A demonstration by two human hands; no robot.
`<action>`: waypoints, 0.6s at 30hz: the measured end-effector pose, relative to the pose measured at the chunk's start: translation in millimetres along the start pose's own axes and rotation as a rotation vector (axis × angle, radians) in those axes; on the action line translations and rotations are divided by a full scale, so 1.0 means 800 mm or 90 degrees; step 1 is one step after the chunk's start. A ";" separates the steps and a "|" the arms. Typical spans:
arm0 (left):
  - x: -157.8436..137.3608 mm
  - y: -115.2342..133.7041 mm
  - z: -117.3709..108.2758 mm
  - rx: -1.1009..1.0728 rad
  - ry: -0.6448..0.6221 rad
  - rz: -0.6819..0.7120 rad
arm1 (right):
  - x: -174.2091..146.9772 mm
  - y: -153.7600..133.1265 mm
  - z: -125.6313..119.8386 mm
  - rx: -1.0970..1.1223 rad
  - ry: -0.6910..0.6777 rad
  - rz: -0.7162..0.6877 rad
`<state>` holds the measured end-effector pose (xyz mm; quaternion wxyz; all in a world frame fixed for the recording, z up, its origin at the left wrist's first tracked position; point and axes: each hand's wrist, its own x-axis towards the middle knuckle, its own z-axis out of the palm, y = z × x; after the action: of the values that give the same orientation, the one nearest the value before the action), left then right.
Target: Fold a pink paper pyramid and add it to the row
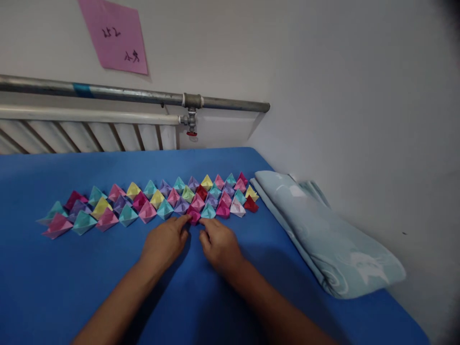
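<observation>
A magenta folded paper boat [194, 217] sits at the front edge of the rows, between my two hands. My left hand [167, 238] touches its left end with the index fingertip, the other fingers curled. At its right end is the index fingertip of my right hand [220, 241], with the thumb tucked below. Close behind stand a pink boat [197, 202], a purple boat [181, 206] and a turquoise boat [208, 211]. Several more paper boats in yellow, pink, purple, red and turquoise form staggered rows to both sides, among them a pink boat [58, 226] at the far left.
The boats rest on a blue padded surface [86, 292]. A folded pale-green blanket [319, 230] lies along the right side by the wall. Behind are a white radiator [82, 136], a metal pipe [136, 94], a red-handled valve [191, 125] and a pink paper note [117, 38].
</observation>
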<state>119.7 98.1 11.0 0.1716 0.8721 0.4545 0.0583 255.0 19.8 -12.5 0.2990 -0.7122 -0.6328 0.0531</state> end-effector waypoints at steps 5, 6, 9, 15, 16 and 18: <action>0.000 -0.001 0.001 0.010 -0.004 0.015 | 0.001 0.000 0.001 0.001 0.011 -0.015; 0.000 -0.002 0.002 0.013 -0.005 0.020 | 0.001 0.000 0.001 0.002 0.013 -0.017; -0.001 -0.002 0.003 0.035 -0.007 0.043 | 0.000 0.001 0.002 0.002 0.018 -0.020; -0.004 0.003 0.000 0.138 -0.041 0.056 | 0.000 -0.001 0.003 -0.005 0.018 -0.010; -0.004 0.003 -0.001 0.149 -0.044 0.057 | 0.000 -0.001 0.002 -0.005 0.017 -0.010; -0.004 0.005 -0.002 0.161 -0.045 0.063 | 0.001 -0.002 0.002 -0.003 0.017 -0.007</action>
<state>120.4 93.9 14.0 0.0733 0.9095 0.4085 -0.0217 252.9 21.1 -12.7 0.3062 -0.7099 -0.6329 0.0407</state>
